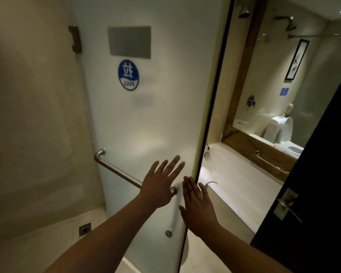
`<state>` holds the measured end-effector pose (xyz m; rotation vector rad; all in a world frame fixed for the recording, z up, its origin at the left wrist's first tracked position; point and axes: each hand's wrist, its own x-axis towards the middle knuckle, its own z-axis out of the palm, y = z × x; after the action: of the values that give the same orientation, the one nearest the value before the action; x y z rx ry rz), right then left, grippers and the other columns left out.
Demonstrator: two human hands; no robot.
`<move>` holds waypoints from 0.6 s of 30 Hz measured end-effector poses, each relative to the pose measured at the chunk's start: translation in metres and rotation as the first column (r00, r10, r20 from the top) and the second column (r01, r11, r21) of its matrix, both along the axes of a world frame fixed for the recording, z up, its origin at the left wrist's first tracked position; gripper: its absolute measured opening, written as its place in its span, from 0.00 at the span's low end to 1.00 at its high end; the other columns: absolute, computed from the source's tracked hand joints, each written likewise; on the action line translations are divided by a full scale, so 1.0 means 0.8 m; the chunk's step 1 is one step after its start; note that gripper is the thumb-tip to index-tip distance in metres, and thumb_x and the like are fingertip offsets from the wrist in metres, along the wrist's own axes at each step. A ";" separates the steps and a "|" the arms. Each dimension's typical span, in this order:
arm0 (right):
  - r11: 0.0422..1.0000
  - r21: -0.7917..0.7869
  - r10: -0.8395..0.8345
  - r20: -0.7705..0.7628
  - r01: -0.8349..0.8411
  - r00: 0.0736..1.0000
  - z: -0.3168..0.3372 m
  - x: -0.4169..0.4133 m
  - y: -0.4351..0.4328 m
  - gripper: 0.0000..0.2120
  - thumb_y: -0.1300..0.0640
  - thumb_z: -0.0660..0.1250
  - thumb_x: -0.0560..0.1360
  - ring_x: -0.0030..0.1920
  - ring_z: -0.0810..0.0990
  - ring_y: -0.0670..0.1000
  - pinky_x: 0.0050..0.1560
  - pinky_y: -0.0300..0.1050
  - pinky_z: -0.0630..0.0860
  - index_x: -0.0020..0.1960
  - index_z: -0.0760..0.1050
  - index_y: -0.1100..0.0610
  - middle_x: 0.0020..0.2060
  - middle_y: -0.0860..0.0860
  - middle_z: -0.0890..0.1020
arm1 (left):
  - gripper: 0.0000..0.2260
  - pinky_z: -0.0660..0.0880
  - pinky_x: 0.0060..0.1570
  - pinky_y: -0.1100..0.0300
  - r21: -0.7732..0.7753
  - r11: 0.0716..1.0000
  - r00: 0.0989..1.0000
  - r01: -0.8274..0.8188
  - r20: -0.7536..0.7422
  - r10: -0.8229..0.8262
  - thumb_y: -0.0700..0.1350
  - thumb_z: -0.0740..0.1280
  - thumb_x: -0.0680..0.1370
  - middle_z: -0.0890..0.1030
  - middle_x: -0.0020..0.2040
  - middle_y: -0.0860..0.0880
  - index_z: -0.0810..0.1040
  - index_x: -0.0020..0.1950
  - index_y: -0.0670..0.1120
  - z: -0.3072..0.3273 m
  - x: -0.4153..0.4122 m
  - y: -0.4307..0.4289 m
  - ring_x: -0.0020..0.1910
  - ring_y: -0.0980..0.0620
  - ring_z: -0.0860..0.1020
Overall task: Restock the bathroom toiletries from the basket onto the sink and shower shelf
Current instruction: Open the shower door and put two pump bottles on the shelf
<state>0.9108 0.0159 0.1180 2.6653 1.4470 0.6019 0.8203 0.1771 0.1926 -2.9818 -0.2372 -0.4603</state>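
Observation:
A frosted glass door (150, 119) fills the middle of the head view, with a blue round sticker (128, 74) whose lettering reads mirrored. My left hand (159, 184) lies flat against the glass, fingers spread, over the end of a steel handle bar (116, 170). Beside it, near the door's dark free edge, my right hand (197, 205) is also flat with straight fingers. Neither hand holds anything. No basket, toiletries, sink or shower shelf is in view.
Right of the door's edge is a white bathtub (236, 186) with a steel grab bar (272, 164) along the wood-trimmed wall. A large mirror (295, 79) reflects a toilet and shower heads. A dark door with a lever handle (287, 207) stands at the far right. A floor drain (85, 229) lies lower left.

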 end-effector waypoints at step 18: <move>0.894 0.022 0.445 -0.158 -0.448 0.881 0.000 -0.044 0.212 0.30 0.42 0.50 0.81 0.77 0.60 0.61 0.73 0.62 0.54 0.80 0.60 0.52 0.77 0.56 0.64 | 0.30 0.40 0.75 0.41 0.007 0.874 0.874 -0.485 -0.033 0.485 0.56 0.52 0.83 0.53 0.81 0.45 0.41 0.81 0.56 -0.011 -0.103 0.146 0.79 0.40 0.54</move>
<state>0.8753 0.1859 0.1181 2.4152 2.1302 0.3970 0.7376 0.2942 0.1839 -2.7735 -0.9533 -0.3436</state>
